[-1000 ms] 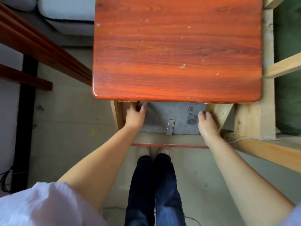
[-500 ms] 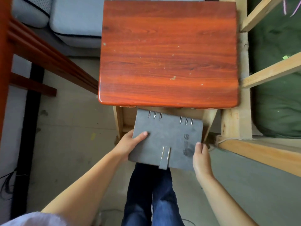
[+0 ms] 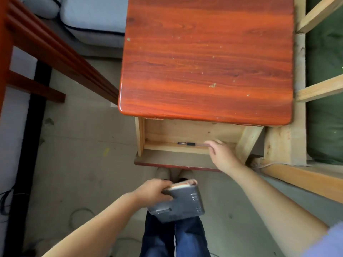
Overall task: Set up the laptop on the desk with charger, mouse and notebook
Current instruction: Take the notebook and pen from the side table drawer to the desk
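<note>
Nearest the camera, above the person's blue jeans, the left hand gripped a grey ring-bound notebook by its left edge, thumb across the cover and the other fingers curled beneath, their tips showing past the upper edge. The notebook was held tilted in the air over the legs, well short of the desk, with its metal rings faintly visible on the cover side and a strap closure near its lower left corner. Two light shoes showed just beyond it on the concrete floor.

Farther out, the right hand reached into the open drawer under the desk top. Its fingers were loosely spread and slightly bent, gripping nothing, with the fingertips touching or just beside the right end of a dark pen that lay along the drawer's near inside edge; motion blur left the actual contact uncertain. The drawer's pale wooden bottom was otherwise bare where visible.

Beyond that, the red-lacquered wooden desk filled the upper middle of the view, its surface marked only with small pale flecks. To its right stood a pale timber frame with green fabric behind it. At far left ran reddish wooden rails, with a light cushion past them.
</note>
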`<state>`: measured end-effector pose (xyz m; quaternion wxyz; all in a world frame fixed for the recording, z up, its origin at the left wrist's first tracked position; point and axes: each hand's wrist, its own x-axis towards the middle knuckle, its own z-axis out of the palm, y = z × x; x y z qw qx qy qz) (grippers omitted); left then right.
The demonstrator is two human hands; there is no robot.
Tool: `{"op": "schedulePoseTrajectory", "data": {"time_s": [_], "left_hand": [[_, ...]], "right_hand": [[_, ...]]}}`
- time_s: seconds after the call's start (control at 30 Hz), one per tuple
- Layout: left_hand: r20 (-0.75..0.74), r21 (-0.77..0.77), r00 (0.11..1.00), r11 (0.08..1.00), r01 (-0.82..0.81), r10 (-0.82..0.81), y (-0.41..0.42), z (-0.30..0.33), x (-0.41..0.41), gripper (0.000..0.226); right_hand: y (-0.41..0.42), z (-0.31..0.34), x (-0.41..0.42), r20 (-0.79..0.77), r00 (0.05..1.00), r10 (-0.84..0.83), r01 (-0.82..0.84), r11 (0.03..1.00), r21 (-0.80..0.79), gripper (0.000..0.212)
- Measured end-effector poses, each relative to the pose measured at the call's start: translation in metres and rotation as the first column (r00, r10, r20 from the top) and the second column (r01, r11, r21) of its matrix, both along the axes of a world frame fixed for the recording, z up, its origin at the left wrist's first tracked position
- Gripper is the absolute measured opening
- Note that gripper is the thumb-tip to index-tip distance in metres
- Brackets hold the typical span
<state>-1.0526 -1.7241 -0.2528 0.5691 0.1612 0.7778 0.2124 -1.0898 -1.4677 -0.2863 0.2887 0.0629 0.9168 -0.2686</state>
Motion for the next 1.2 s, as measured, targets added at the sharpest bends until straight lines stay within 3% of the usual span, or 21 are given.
{"op": "schedulePoseTrajectory", "data": {"time_s": [0.1,0.17,0.27,0.4,0.47,0.53,0.57,0.63,0.67,0.7,0.73,0.77,0.8,0.83,0.9,1.0,1.07,1.2], "left_hand": [[-0.03,-0.042,0.971,0.971,0.237,-0.238,0.023,-0.027,0.004,0.026],[-0.078,-0.082,0.946,0.947,0.31,-0.316,0.03,-0.04,0.004,0.025],[-0.164,-0.13,0.937,0.948,0.29,-0.309,0.03,-0.051,0.002,0.027],[-0.3,-0.142,0.909,0.956,0.257,-0.289,0.027,-0.058,-0.005,0.034],[-0.35,-0.163,0.885,0.951,0.265,-0.306,0.026,-0.058,-0.005,0.035],[-0.349,-0.185,0.882,0.946,0.268,-0.318,0.024,-0.058,-0.001,0.039],[-0.34,-0.192,0.884,0.944,0.267,-0.319,0.023,-0.057,0.002,0.04],[-0.334,-0.197,0.892,0.948,0.25,-0.305,0.02,-0.055,0.008,0.041],[-0.33,-0.196,0.897,0.951,0.238,-0.292,0.02,-0.052,0.01,0.041],[-0.327,-0.194,0.902,0.954,0.228,-0.282,0.02,-0.05,0.011,0.042],[-0.329,-0.193,0.904,0.956,0.219,-0.273,0.02,-0.048,0.012,0.043],[-0.336,-0.194,0.904,0.958,0.21,-0.266,0.02,-0.047,0.012,0.044],[-0.349,-0.196,0.899,0.959,0.205,-0.263,0.019,-0.046,0.013,0.045],[-0.368,-0.201,0.89,0.958,0.205,-0.268,0.018,-0.045,0.015,0.047],[-0.407,-0.215,0.871,0.955,0.203,-0.277,0.014,-0.043,0.018,0.049],[-0.416,-0.232,0.861,0.95,0.21,-0.292,0.009,-0.029,0.016,0.047],[-0.422,-0.224,0.854,0.948,0.226,-0.304,0.008,-0.016,0.013,0.046],[-0.534,-0.143,0.81,0.97,0.195,-0.242,0.007,0.012,0.006,0.047]], "right_hand": [[-0.026,-0.025,-0.022,0.124,0.978,0.17,-0.181,0.98,0.085,0.039],[-0.038,-0.037,-0.026,0.143,0.953,0.267,-0.293,0.932,0.214,0.04],[-0.043,-0.048,-0.025,0.166,0.931,0.325,-0.362,0.88,0.306,0.035],[-0.04,-0.05,-0.029,0.177,0.912,0.37,-0.409,0.862,0.299,0.027],[-0.038,-0.041,-0.029,0.11,0.946,0.304,-0.321,0.926,0.198,0.021],[-0.036,-0.02,-0.02,-0.043,0.994,0.1,-0.098,0.994,0.04,0.012],[-0.034,-0.007,-0.012,-0.126,0.992,-0.025,0.023,1.0,-0.017,0.004],[-0.024,0.011,0.016,-0.19,0.925,-0.328,0.326,0.944,-0.044,0.017],[-0.018,0.016,0.034,-0.117,0.844,-0.524,0.521,0.852,-0.055,0.022],[-0.014,0.02,0.053,0.002,0.681,-0.732,0.731,0.679,-0.067,0.022],[-0.011,0.021,0.072,0.15,0.412,-0.899,0.911,0.406,-0.07,0.017],[-0.012,0.02,0.087,0.301,0.101,-0.948,0.995,0.088,-0.056,0.01],[-0.015,0.019,0.098,0.435,-0.147,-0.888,0.983,-0.181,-0.037,0.014],[-0.02,0.018,0.104,0.561,-0.291,-0.775,0.925,-0.379,-0.044,0.028],[-0.028,0.018,0.098,0.71,-0.334,-0.621,0.819,-0.563,-0.107,0.051],[-0.038,0.03,0.066,0.761,-0.404,-0.507,0.666,-0.734,-0.135,0.061],[-0.041,0.044,0.054,0.754,-0.461,-0.467,0.608,-0.785,-0.115,0.06],[-0.04,0.072,0.049,0.759,-0.471,-0.45,0.574,-0.809,-0.124,0.06]]}}
